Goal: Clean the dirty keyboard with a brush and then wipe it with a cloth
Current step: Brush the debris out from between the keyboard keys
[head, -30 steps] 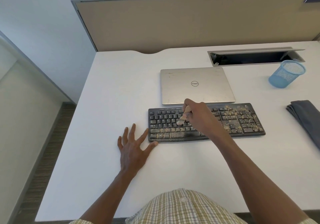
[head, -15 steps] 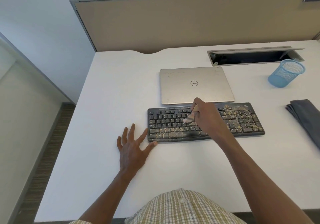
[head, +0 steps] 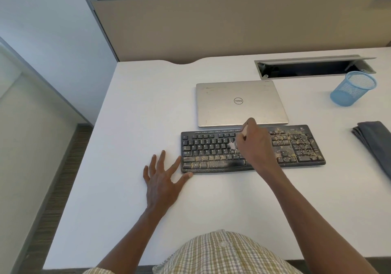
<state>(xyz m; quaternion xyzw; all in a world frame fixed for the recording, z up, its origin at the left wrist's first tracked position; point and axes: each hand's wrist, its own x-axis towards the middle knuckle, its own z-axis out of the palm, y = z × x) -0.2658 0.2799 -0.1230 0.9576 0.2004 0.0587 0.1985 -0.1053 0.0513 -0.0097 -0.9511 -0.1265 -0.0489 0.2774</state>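
Left hand: the left hand (head: 161,178) lies flat on the white desk (head: 131,125), lower centre of the frame, fingers spread – thumb tip touching the keyboard's near left corner.
Right hand: the right hand (head: 255,146) grips a small brush (head: 238,140), bristles down on the middle keys.
Keyboard: the black keyboard (head: 211,149), centre frame, speckled with tan grit – thickest on its right half and bottom row.
Cloth: a folded dark cloth (head: 374,140) at the right edge.
Behind: a closed silver laptop (head: 239,102); a blue mesh cup (head: 352,88), upper right.

White desk (head: 131,125) bears: dusty keyboard (head: 211,153) centre; closed laptop (head: 241,103) above; mesh cup (head: 352,88) and folded cloth (head: 374,138) right.
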